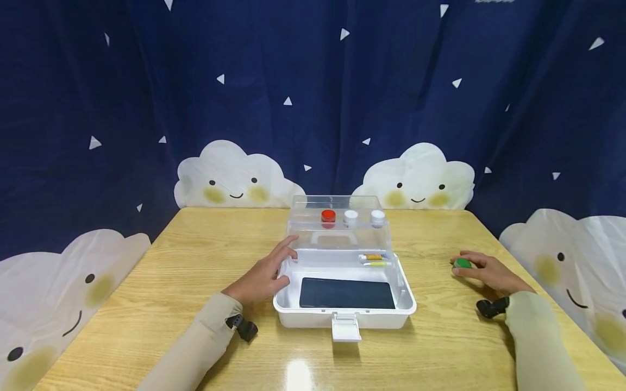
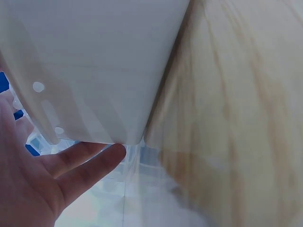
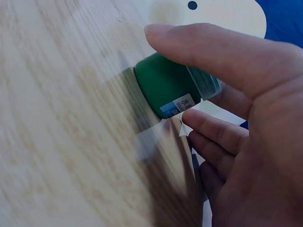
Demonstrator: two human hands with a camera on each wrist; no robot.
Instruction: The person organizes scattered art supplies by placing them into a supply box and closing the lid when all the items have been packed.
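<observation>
On the right of the table, my right hand (image 1: 494, 272) curls its thumb and fingers round a small paint jar (image 1: 462, 263) with green contents. In the right wrist view the jar (image 3: 165, 82) has a clear ribbed cap and a small blue-and-white label, and sits at the tabletop. My left hand (image 1: 266, 276) is at the left side of an open white storage box (image 1: 318, 319), fingers spread by its rim. The left wrist view shows straight fingers (image 2: 90, 175) at the lower edge of the box wall (image 2: 104, 71).
A dark flat rectangular thing (image 1: 347, 293) lies in the box. Behind it are a small tube (image 1: 373, 257), a yellowish stick (image 1: 375, 264), a red jar (image 1: 328, 217) and two white jars (image 1: 350, 216). A latch flap (image 1: 345, 328) hangs in front. Beyond the table (image 1: 220, 233) hangs a curtain (image 1: 313, 65).
</observation>
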